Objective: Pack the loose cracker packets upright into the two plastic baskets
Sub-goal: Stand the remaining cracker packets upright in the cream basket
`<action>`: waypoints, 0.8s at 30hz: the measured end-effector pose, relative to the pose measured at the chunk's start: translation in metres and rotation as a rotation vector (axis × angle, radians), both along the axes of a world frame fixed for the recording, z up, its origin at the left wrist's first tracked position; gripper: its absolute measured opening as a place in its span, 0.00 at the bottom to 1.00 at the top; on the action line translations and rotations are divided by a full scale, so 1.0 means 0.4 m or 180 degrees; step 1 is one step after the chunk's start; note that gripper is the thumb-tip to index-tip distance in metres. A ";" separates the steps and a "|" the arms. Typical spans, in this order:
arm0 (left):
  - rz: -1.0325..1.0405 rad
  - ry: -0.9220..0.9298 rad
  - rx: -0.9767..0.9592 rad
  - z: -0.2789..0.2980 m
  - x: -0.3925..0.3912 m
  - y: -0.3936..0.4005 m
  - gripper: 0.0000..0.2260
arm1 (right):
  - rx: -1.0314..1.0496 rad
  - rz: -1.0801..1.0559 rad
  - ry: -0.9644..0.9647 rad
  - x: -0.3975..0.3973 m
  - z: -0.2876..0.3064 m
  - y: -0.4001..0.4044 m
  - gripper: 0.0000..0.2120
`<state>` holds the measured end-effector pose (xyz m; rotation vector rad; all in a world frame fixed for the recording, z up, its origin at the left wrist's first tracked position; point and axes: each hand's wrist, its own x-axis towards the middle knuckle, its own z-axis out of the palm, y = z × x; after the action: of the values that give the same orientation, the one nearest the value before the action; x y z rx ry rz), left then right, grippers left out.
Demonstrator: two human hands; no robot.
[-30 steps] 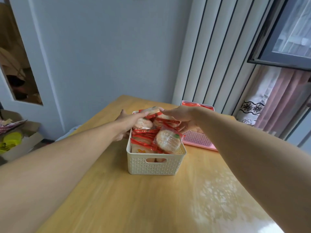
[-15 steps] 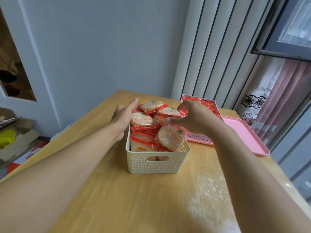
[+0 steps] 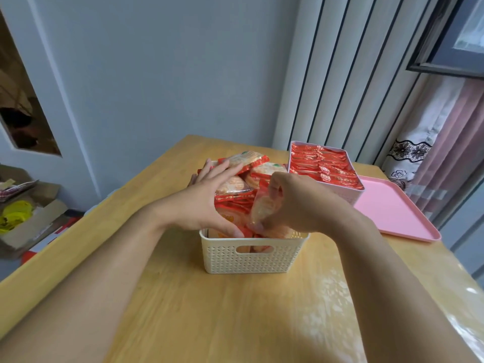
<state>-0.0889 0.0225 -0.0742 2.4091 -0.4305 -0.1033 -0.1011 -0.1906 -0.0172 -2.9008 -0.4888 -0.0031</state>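
your right hand (image 3: 296,203) pinches a cracker packet (image 3: 262,205) upright at the near end of the cream basket (image 3: 251,255); your left hand (image 3: 207,203) lies flat, fingers straight, pressing the packed packets (image 3: 235,197). the pink basket (image 3: 351,195) stands full just behind.

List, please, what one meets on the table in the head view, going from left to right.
Left hand → cream basket → right hand, gripping a cracker packet → pink basket full of packets → pink tray.
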 end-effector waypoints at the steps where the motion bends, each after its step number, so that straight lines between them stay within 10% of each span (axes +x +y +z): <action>1: 0.0033 -0.0027 0.0039 0.002 0.003 -0.003 0.59 | 0.0112 0.0021 -0.0031 0.001 0.001 -0.002 0.25; 13: 0.0253 -0.0262 0.0708 0.028 0.040 -0.046 0.50 | 0.1184 0.0375 -0.0251 0.012 0.004 -0.067 0.18; 19: 0.0309 -0.0626 -0.0505 0.078 0.036 -0.027 0.10 | 0.1536 0.0662 -0.0433 0.020 0.016 -0.086 0.19; 24: 0.0109 -0.0310 -0.0675 0.085 0.028 -0.038 0.20 | 0.2286 0.1220 -0.0518 0.016 0.024 -0.089 0.18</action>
<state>-0.0779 0.0075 -0.0402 2.2174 -0.4222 0.0722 -0.0948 -0.2260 -0.0076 -2.0850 -0.8557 -0.2946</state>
